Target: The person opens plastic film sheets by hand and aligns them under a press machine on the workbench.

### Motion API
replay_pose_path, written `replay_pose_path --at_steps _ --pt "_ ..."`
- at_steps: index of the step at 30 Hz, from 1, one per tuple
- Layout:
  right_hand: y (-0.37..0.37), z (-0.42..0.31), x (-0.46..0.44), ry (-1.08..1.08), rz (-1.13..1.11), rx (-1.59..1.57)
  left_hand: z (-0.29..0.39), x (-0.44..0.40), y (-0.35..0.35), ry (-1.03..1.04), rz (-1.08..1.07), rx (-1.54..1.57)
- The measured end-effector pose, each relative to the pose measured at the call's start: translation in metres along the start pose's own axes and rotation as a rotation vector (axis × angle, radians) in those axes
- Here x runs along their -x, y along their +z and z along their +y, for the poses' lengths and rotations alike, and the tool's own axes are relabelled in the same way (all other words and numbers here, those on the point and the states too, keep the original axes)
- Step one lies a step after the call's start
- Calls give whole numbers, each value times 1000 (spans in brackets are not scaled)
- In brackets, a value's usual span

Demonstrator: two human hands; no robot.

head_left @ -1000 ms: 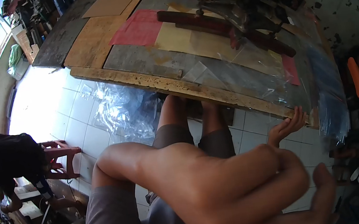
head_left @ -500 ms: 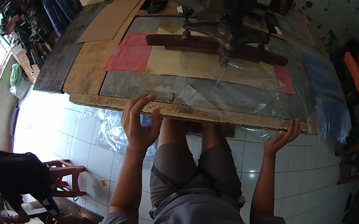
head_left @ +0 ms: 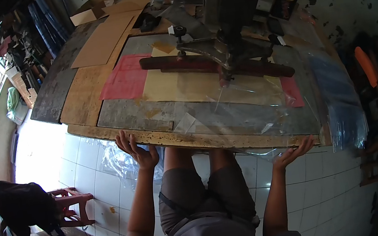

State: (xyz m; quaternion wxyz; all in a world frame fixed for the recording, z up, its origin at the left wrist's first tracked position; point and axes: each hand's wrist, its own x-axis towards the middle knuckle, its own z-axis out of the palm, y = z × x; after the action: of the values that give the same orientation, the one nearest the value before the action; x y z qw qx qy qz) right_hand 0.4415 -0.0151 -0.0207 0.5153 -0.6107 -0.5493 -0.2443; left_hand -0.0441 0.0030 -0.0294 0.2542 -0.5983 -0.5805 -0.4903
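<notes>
My left hand (head_left: 138, 151) is at the worktable's wooden front edge (head_left: 192, 139), left of my knees, fingers spread and nothing in them. Farther right, my right hand (head_left: 295, 153) rests at the same edge, its fingers stretched out beside a clear plastic sheet (head_left: 253, 125) that hangs slightly over the edge. On the grey plate lie a red sheet (head_left: 121, 81) and a yellow sheet (head_left: 165, 86). A dark red bar (head_left: 200, 65) on a black metal press (head_left: 233, 18) stands over them.
Clear plastic bags (head_left: 342, 114) hang over the table's right end. Brown cardboard (head_left: 101, 40) lies at the back left. Crumpled plastic (head_left: 117, 160) is on the floor. A co-worker (head_left: 21, 206) sits at left near a red stool (head_left: 77, 203).
My left hand has dropped from close before the camera to the table edge. My right hand stays at the edge. The view has tilted up, showing more of the table's back.
</notes>
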Motion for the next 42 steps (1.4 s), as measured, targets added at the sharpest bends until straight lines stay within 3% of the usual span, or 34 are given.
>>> replay_pose_path --at_steps 12,42 --pt "13 20 5 -112 81 -13 -10 9 8 -8 15 -49" --pt "9 15 7 -61 56 11 -7 8 10 -15 23 -62"
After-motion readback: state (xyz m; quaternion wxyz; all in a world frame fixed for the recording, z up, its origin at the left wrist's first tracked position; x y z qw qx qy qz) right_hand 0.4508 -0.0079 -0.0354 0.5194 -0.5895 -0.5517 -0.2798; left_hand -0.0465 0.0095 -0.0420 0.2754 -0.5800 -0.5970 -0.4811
